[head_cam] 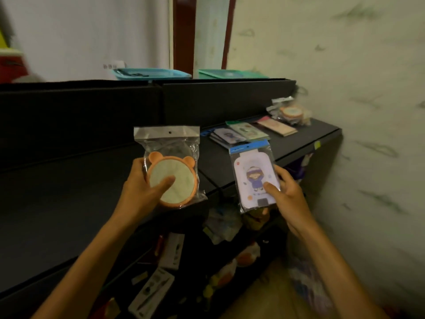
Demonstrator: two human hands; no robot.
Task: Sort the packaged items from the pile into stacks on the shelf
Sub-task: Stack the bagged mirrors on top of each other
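Left hand [147, 183] grips a clear-bagged round orange bear-eared mirror [171, 180]; right hand [287, 192] clamps a blue-topped cartoon-girl packet [254, 176] above the black shelf [299, 141].

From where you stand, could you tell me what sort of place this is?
Probably a small shop's stockroom: a black shelf with stacked packets, a mirror packet in hand, and bare marked walls.

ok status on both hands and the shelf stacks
Left hand holding round bear-ear packet. Right hand holding purple cartoon packet. Four stacks on shelf ahead, nothing blocking.
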